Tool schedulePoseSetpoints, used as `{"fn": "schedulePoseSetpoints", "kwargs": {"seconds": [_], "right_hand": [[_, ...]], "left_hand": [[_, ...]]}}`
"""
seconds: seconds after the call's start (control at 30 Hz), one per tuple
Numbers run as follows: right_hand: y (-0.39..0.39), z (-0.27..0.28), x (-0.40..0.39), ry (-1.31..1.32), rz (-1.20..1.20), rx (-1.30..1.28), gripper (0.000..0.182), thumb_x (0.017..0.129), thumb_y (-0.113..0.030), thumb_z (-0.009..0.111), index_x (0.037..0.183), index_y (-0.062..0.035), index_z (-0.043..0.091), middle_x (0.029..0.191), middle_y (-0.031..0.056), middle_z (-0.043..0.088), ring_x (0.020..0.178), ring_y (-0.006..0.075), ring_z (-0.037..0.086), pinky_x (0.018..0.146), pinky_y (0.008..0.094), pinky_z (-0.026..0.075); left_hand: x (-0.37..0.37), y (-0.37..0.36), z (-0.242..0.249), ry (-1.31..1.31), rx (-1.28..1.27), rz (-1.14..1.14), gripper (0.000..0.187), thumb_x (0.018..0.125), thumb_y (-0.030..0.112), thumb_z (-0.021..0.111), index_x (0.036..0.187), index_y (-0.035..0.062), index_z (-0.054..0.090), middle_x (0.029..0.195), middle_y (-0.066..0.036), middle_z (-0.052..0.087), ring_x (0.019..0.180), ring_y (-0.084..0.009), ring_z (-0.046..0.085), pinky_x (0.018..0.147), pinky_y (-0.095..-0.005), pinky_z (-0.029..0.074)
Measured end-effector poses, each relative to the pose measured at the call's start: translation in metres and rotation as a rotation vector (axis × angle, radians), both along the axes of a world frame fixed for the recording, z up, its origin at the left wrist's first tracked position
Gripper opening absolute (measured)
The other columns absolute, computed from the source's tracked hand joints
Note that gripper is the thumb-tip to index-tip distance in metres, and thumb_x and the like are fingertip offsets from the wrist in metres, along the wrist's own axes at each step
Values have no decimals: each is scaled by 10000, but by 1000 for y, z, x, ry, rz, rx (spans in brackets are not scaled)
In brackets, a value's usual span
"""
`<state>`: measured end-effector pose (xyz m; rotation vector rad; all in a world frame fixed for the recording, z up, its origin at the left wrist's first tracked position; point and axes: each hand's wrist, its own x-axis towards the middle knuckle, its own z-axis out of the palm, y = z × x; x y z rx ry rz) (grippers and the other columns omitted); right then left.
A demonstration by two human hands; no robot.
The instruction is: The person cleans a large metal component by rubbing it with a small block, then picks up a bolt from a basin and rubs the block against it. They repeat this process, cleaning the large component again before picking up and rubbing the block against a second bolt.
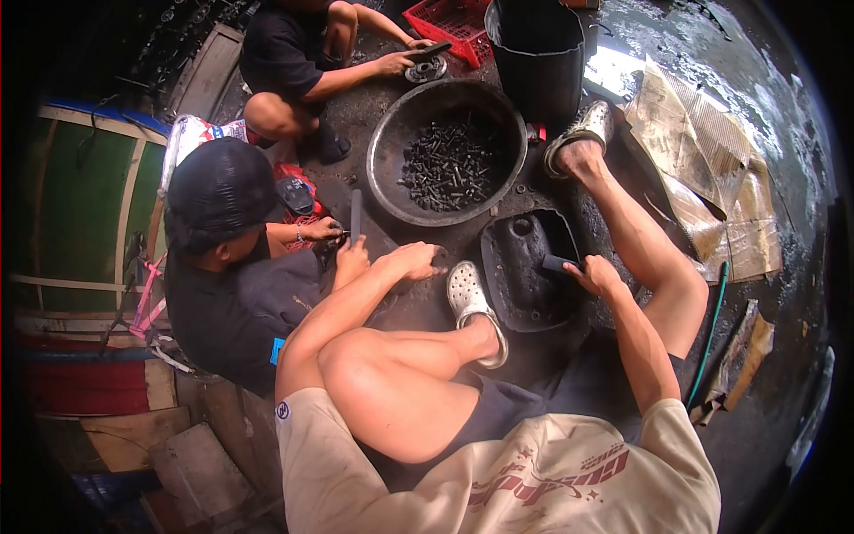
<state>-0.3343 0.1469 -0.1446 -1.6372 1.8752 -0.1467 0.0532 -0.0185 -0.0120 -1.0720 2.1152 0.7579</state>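
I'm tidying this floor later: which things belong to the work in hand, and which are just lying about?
Probably part of the work:
dark bar in the right hand
black tray
bowl of small metal parts

Probably just lying about:
brown sheets
green stick
red crate (unsure)

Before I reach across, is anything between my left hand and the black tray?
Yes: the pale clog beside the tray. Its toe end stands between your left hand and the left side of the black tray. It looks low, so you could probably reach over it. Nothing else visible is in between.
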Motion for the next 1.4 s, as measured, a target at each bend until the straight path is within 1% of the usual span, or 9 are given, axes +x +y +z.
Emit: {"fn": "schedulePoseSetpoints", "kwargs": {"seconds": [0.37, 0.47, 0.57, 0.6, 0.7, 0.8, 1.0, 1.3, 1.4], "right_hand": [[0, 2, 0, -15, -10, 2, 811, 925, -664, 526, 769, 118, 675, 830, 345, 660, 873, 480, 670, 781, 519, 545], [0, 7, 1, -16, -10, 15, 809, 924, -664, 527, 773, 117, 677, 833, 345, 660, 875, 481, 669, 782, 520, 544], [0, 9, 1, -16, -6, 15, 808, 926, -663, 525, 781, 117, 679, 828, 345, 658, 871, 484, 668, 778, 521, 543], [0, 9, 1, -17, -5, 14, 808, 927, -662, 525, 784, 118, 679, 826, 345, 657, 869, 485, 667, 776, 522, 543], [0, 8, 1, -21, -2, 13, 814, 928, -664, 521, 786, 122, 676, 822, 346, 654, 863, 489, 664, 773, 524, 541], [0, 9, 0, -32, -3, 26, 825, 925, -672, 517, 778, 125, 671, 823, 347, 652, 865, 492, 661, 775, 525, 540], [-1, 11, 0, -36, -7, 49, 842, 919, -688, 513, 776, 127, 668, 829, 348, 652, 881, 495, 659, 782, 529, 536], [-2, 10, -1, -39, -2, 69, 838, 919, -701, 496, 788, 104, 692, 851, 343, 662, 890, 482, 666, 797, 521, 534], [-3, 16, 0, -70, 18, 117, 842, 929, -707, 471, 827, 94, 709, 878, 325, 678, 912, 453, 680, 824, 521, 528]], "left_hand": [[3, 0, -6, 20, -1, -1, 547, 920, 378, 672, 1336, 34, 579, 1160, -249, 678, 1110, -390, 645, 947, -452, 518], [5, -2, -5, 57, 36, -21, 567, 943, 430, 649, 1372, 68, 567, 1201, -192, 691, 1083, -368, 668, 918, -466, 532], [11, -6, -23, 320, 569, 654, 617, 945, 500, 643, 1414, 113, 543, 1236, -120, 695, 1054, -327, 684, 869, -474, 547], [2, -2, -5, 405, 676, 667, 778, 936, 702, 480, 1458, 125, 495, 1309, -87, 657, 1126, -284, 653, 936, -497, 507], [-20, 2, 16, 631, 893, 986, 1032, 849, 882, 261, 1493, 96, 444, 1392, -126, 597, 1223, -296, 599, 1053, -504, 426], [-19, -7, 19, 666, 1010, 953, 1252, 713, 987, 123, 1545, 76, 337, 1519, -181, 451, 1401, -349, 430, 1155, -554, 309], [-18, -2, 19, 620, 952, 962, 1270, 699, 999, 69, 1518, 88, 405, 1476, -165, 513, 1321, -335, 519, 1131, -547, 330], [-13, -6, 22, 862, 1060, 1094, 1310, 644, 1040, 148, 1582, 134, 273, 1571, -192, 372, 1443, -403, 353, 1156, -639, 227], [22, -19, -17, 943, 1118, 1185, 1116, 815, 899, 180, 1592, 99, 122, 1612, -186, 255, 1485, -368, 229, 1194, -556, 176]]}}
